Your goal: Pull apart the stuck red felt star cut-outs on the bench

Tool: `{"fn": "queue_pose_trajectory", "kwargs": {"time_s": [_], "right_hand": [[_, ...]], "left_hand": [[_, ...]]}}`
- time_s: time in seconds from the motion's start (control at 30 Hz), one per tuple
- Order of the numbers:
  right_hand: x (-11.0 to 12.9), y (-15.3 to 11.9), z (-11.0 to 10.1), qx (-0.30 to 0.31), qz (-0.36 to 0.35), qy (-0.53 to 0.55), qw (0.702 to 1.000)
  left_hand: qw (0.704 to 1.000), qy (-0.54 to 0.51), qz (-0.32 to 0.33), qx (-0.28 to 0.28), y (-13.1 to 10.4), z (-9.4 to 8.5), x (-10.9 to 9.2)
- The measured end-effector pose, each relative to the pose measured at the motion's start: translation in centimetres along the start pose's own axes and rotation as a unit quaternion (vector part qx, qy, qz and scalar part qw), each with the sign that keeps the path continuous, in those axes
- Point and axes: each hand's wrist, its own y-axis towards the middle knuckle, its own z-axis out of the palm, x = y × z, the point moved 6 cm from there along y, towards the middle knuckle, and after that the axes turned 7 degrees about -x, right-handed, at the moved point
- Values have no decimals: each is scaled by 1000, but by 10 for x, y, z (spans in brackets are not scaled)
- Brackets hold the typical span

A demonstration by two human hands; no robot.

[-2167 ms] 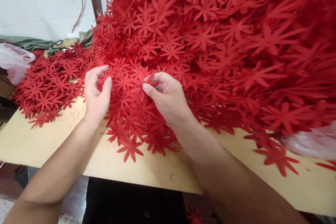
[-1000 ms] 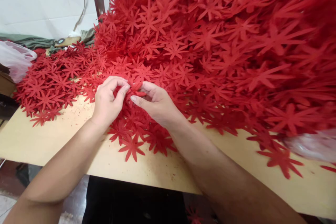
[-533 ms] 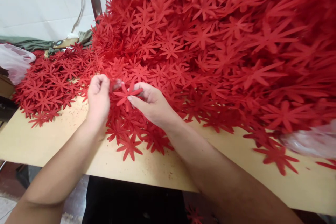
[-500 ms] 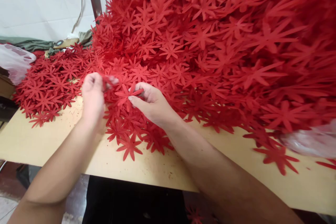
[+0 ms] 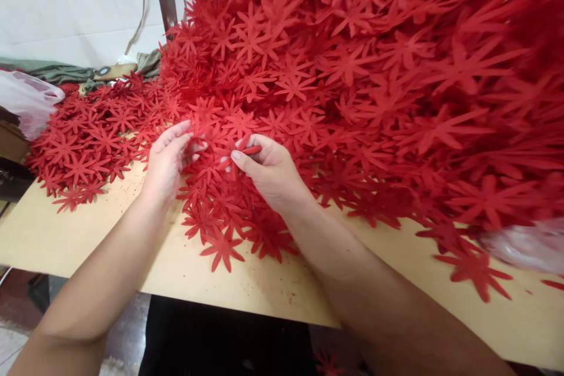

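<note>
1. A red flower cutout is pinched between the thumb and curled fingers of the right hand, at the near foot of the big heap of red flower cutouts.
2. The left hand is held loosely spread, its fingertips resting on the cutouts just beside the right hand; nothing is seen gripped in it.
3. A flatter spread of cutouts lies to the left on the wooden tabletop, apart from the tall heap. If that spread is the handled share, it is judged small against what is piled up, so most of the work appears left.
4. A few stray cutouts lie singly near the table's front edge at the right.
5. The heap's top and right side are cut off by the frame, so its full extent cannot be told.
6. Whether one cutout or several stuck layers are pinched cannot be told; the fingers cover it.
7. A translucent plastic bag at the right is blurred, and another bag at the left is partly cropped.
</note>
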Motion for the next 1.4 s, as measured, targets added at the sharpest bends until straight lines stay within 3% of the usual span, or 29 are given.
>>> {"fn": "queue_pose_trajectory", "kwargs": {"time_s": [0.3, 0.47, 0.53, 0.6, 0.67, 0.73, 0.9, 1.0, 1.13, 1.2, 1.3, 1.4], "right_hand": [[5, -2, -3, -52, -9, -51, 997], [7, -1, -7, -80, -2, -75, 994], [5, 0, -9, -88, 12, -51, 995], [3, 0, -10, -94, 23, -30, 995], [2, 1, -10, -91, 24, -22, 995], [2, 1, -8, -77, 18, -26, 997], [2, -1, -3, -50, -7, -27, 998], [4, -3, 1, -41, -20, -24, 999], [3, -8, 12, 11, 16, -12, 1000], [2, -9, 14, 24, 31, -7, 999], [-1, -7, 11, 20, 37, -6, 999], [-5, -3, 5, 0, 45, 2, 999]], "left_hand": [[994, -20, -104, 37, -14, 10, -1], [995, 12, -89, 42, -9, 6, 8], [998, 58, -18, 19, -2, 0, 9], [982, 137, 130, -14, 0, -5, -2], [926, 226, 301, -29, -9, -3, -18], [867, 292, 404, -3, -23, 6, -28], [821, 385, 408, 110, -42, 28, -20], [838, 364, 395, 97, -40, 28, -17], [933, 225, 278, 46, -22, 13, -17], [962, 159, 221, 27, -16, 7, -17], [964, 148, 212, 67, -17, 12, -19], [922, 239, 272, 138, -27, 23, -17]]}}
